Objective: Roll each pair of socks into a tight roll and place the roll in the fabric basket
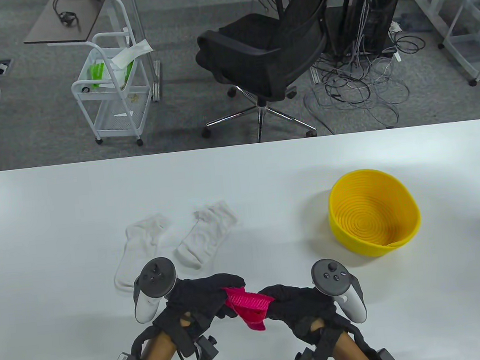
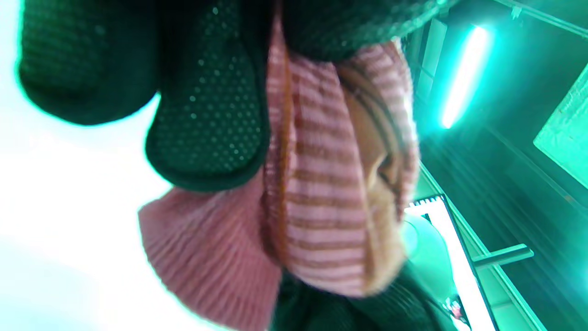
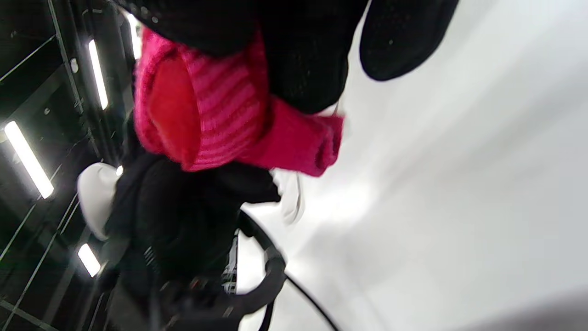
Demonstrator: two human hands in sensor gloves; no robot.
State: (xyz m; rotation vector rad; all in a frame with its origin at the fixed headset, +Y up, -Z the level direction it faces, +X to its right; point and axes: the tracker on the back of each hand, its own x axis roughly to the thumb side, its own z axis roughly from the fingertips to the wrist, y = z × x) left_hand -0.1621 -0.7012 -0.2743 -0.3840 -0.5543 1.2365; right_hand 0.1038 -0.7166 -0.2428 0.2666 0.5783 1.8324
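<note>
A pink striped sock roll (image 1: 249, 305) is held between both hands just above the table's near edge. My left hand (image 1: 211, 295) grips its left end with curled fingers, and my right hand (image 1: 288, 302) grips its right end. The left wrist view shows the sock roll (image 2: 330, 193) close up with its ribbed cuff fanning out below my fingers (image 2: 206, 128). In the right wrist view the sock roll (image 3: 220, 119) hangs under my right hand, its cuff end sticking out. Two white socks (image 1: 138, 249) (image 1: 205, 234) lie flat side by side beyond my left hand. The yellow basket (image 1: 374, 218) stands empty at the right.
The white table (image 1: 56, 214) reaches to a far edge, beyond which stand a black office chair (image 1: 270, 49), a white wire trolley (image 1: 112, 90) and a tangle of cables on the floor.
</note>
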